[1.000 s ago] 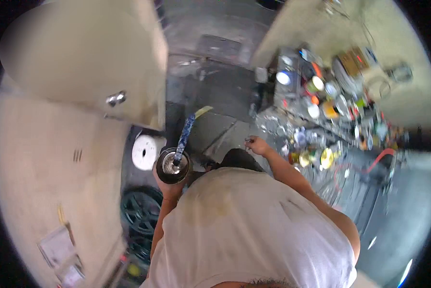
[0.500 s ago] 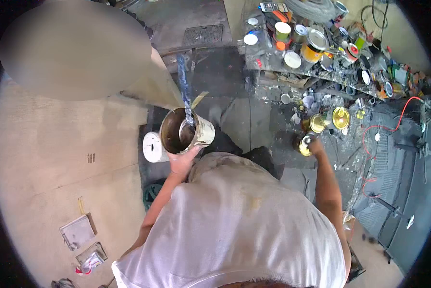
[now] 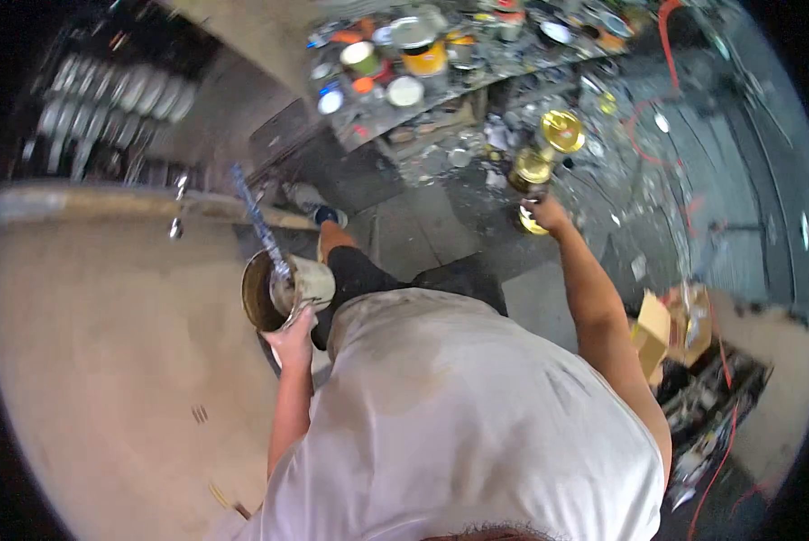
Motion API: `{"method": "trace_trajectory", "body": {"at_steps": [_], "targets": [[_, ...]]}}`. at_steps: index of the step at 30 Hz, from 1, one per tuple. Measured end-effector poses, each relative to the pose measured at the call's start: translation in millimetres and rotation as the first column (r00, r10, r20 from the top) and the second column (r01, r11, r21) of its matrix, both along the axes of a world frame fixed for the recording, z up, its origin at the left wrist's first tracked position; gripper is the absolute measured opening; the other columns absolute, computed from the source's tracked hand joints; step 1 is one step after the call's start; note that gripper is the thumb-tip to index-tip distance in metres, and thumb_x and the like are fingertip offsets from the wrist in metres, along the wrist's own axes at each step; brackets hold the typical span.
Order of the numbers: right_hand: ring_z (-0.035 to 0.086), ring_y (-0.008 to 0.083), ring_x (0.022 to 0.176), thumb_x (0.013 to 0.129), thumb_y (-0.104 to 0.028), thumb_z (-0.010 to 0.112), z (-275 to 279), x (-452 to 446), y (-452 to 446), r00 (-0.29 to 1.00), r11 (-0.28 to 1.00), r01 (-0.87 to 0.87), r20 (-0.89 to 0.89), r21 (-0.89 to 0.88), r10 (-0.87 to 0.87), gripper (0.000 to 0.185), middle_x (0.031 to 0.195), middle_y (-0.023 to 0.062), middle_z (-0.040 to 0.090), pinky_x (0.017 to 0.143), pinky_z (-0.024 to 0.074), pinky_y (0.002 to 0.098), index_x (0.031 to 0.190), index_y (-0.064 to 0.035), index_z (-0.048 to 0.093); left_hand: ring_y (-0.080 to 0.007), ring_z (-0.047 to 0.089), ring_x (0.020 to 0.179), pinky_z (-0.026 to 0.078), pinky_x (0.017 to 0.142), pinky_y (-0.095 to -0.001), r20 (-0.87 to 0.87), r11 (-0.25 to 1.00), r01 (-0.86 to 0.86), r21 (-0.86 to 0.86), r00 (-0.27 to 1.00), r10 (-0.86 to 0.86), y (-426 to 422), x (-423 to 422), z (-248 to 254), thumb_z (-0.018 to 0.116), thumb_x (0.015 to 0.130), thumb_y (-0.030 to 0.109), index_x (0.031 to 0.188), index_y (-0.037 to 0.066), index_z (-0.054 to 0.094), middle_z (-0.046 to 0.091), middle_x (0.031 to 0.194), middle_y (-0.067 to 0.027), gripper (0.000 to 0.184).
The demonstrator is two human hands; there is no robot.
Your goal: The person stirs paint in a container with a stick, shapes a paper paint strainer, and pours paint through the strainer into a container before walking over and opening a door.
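Observation:
My left hand [image 3: 291, 341] grips a stained white bucket [image 3: 315, 281], which is tilted with its mouth toward the left. A blue-speckled stick [image 3: 258, 219] stands out of the bucket and leans to the upper left. On the right, my right hand [image 3: 546, 213] is closed at the top of a gold can [image 3: 533, 224]; what its fingers pinch there is too small to make out. Just beyond that hand are two more gold cans, one nearer [image 3: 532, 166] and one farther [image 3: 563, 131].
A cluttered workbench [image 3: 477, 74] with paint cans runs across the top. An open cardboard box [image 3: 654, 328] and a dark crate [image 3: 713, 406] lie at the right. Red hose [image 3: 671, 45] hangs at the upper right. A door-like panel [image 3: 107, 316] fills the left.
The view has swung round to the right. My right hand has reached out from beside my body to the gold can. The bucket, upright at first, is now tilted in my left hand.

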State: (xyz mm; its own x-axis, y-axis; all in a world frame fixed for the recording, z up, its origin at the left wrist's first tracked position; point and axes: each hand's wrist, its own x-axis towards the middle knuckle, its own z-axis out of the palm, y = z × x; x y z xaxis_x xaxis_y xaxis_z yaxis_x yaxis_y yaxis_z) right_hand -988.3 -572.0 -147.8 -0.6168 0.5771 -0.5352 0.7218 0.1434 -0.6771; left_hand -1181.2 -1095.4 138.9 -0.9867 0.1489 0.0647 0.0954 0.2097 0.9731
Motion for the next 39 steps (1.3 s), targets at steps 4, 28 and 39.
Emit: {"method": "trace_trajectory", "body": {"at_steps": [4,28,39], "targets": [[0.064,0.0395,0.115,0.089,-0.043,0.070,-20,63,-59,0.978,0.980,0.200,0.067,-0.013,-0.199,0.054,0.116,0.0254,0.069,0.096,0.0495,0.0431,0.123,-0.0006,0.065,-0.0262,0.062,0.109,0.045,0.103,-0.0393,-0.105,0.964,0.207,-0.167,0.968,-0.226,-21,-17,-17,0.075,0.079,0.001,0.123,-0.004,0.060,0.064,0.121,-0.0119,0.046],[0.059,0.0115,0.072,0.096,-0.021,0.069,42,172,-349,0.665,0.641,0.741,0.090,-0.200,-0.741,0.039,0.089,0.0056,0.069,0.061,0.0473,0.0279,0.125,0.0035,0.061,-0.0272,0.051,0.130,0.040,0.112,-0.0425,-0.096,0.422,0.897,-0.135,0.412,-0.906,183,-92,-43,0.098,0.055,0.017,0.146,0.002,0.031,0.050,0.140,-0.0149,0.113],[0.062,0.0150,0.073,0.091,-0.023,0.072,17,354,-200,0.555,0.511,0.816,0.115,-0.271,-0.824,0.040,0.093,0.0054,0.068,0.060,0.0500,0.0298,0.123,-0.0005,0.062,-0.0267,0.050,0.132,0.040,0.112,-0.0433,0.074,0.489,0.863,0.126,0.483,-0.872,291,65,-28,0.096,0.058,0.011,0.148,0.005,0.026,0.048,0.141,-0.0139,0.114]]}}
